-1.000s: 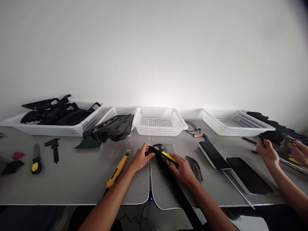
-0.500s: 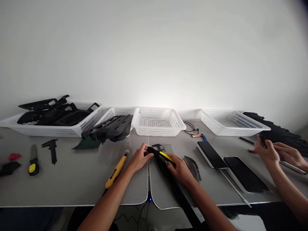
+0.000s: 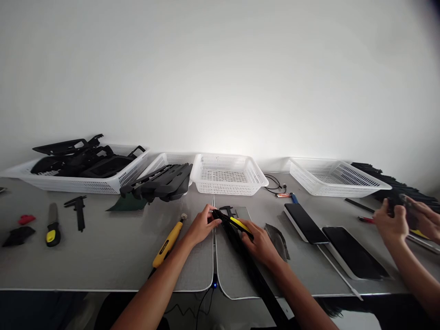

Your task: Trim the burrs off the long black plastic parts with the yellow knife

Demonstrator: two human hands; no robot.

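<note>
My left hand (image 3: 202, 225) pinches the far end of a long black plastic strip (image 3: 252, 270), which slants down toward me past the table's front edge. In my right hand (image 3: 260, 241) is a yellow and black utility knife (image 3: 240, 224), its front end lying at the strip's far end, close to my left fingertips. Whether the blade touches the strip is too small to tell. Just beyond the strip lies a black caliper (image 3: 227, 211). A grey cloth-like scrap (image 3: 277, 240) rests beside my right hand. Left of my left forearm is a yellow rotary tool (image 3: 168, 243).
White baskets line the wall: one with black plastic parts (image 3: 103, 185), one under dark panels (image 3: 165, 181), and two more (image 3: 230, 189) (image 3: 338, 188). Two black-topped slabs (image 3: 305, 223) (image 3: 355, 252) lie right. Another person's hands (image 3: 390, 222) work at far right. A knife-like tool (image 3: 52, 224) lies left.
The whole view has shifted slightly, so things sit a little further right. My hands keep nearly the same grip on the strip and knife. The other person's hands have moved.
</note>
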